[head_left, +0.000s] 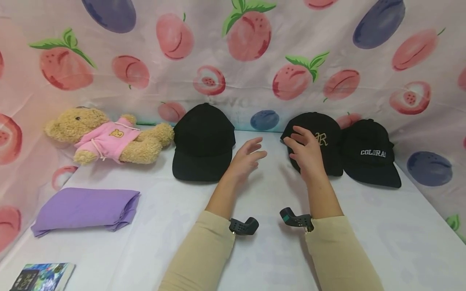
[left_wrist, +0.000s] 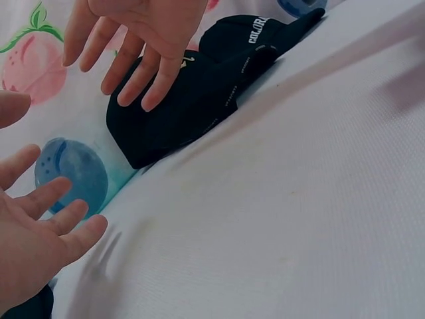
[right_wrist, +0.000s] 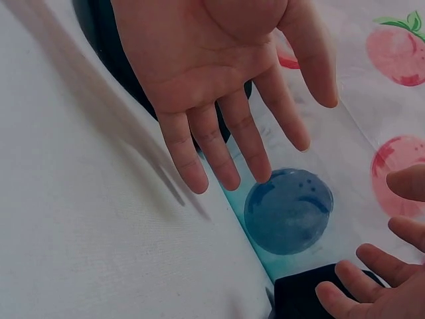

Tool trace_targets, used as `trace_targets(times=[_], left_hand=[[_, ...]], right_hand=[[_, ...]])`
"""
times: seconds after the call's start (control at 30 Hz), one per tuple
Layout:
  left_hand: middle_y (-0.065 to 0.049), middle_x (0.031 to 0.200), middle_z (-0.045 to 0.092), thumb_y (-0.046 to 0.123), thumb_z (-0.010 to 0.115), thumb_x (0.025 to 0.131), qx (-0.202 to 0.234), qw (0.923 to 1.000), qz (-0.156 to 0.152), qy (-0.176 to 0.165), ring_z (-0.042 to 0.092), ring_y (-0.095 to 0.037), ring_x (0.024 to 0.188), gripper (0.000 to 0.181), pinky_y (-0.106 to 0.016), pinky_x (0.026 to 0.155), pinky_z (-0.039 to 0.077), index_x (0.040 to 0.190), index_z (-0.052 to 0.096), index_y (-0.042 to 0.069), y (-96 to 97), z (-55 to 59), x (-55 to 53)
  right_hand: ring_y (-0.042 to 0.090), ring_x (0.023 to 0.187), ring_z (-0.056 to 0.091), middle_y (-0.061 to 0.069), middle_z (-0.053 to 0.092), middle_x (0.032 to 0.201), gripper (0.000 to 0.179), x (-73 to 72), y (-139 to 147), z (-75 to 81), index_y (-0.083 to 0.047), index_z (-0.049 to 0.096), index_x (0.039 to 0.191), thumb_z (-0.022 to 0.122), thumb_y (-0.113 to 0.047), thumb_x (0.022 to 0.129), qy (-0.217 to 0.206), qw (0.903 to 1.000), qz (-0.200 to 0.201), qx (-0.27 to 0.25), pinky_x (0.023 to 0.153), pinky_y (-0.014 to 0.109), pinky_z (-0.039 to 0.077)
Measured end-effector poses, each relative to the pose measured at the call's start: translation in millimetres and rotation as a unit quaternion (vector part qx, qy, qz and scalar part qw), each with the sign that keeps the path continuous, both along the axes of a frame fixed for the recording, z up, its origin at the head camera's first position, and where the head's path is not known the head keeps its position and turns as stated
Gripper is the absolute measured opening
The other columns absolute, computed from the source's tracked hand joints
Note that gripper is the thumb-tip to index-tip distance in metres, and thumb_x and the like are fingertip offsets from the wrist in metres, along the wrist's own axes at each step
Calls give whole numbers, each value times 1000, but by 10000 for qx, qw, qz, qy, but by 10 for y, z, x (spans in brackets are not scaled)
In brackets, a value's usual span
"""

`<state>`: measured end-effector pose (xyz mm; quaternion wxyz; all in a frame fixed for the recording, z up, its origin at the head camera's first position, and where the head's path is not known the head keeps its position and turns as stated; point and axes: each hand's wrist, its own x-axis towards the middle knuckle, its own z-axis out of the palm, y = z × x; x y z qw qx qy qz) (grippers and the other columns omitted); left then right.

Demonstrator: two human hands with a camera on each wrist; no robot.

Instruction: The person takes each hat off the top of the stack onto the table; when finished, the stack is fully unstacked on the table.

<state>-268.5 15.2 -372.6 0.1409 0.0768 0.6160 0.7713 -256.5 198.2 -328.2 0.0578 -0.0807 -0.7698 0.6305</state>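
Note:
My left hand (head_left: 245,160) hovers beside a plain black baseball cap (head_left: 202,139), fingers loosely spread and holding nothing. Opposite it, my right hand (head_left: 308,155) is raised in front of a black cap with a gold letter R (head_left: 330,155), which it partly covers in the head view. The two palms face each other across a gap. Another black cap with white lettering (head_left: 371,139) sits at the far right, its side against the R cap. In the left wrist view, the right hand (left_wrist: 143,33) overlaps the R cap (left_wrist: 192,100); its fingers are extended.
A teddy bear in a pink top (head_left: 113,137) lies at the back left. Folded purple cloth (head_left: 85,210) is in front of it, and a book with a colourful cover (head_left: 45,277) lies at the near left corner. A fruit-print curtain (head_left: 247,81) hangs behind the white table (head_left: 269,258).

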Motion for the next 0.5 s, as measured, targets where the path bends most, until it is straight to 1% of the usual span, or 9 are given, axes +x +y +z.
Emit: trace_targets(times=[0.17, 0.5], left_hand=[[-17, 164, 38, 15, 62, 99, -28, 10000, -8, 17, 45, -34, 146, 58, -57, 122, 32, 155, 46, 14, -3, -12, -9], [-18, 163, 38, 12, 62, 99, 28, 10000, 81, 28, 46, -33, 146, 58, -57, 122, 31, 155, 46, 14, -17, -25, 20]], right_hand=[[30, 147, 45, 12, 40, 163, 65, 4, -2, -6, -18, 36, 161, 63, -28, 103, 10, 10000, 6, -7, 118, 53, 40], [31, 146, 46, 13, 39, 163, 65, 3, -6, -14, -18, 36, 161, 63, -27, 103, -4, 10000, 23, -57, 118, 54, 40]])
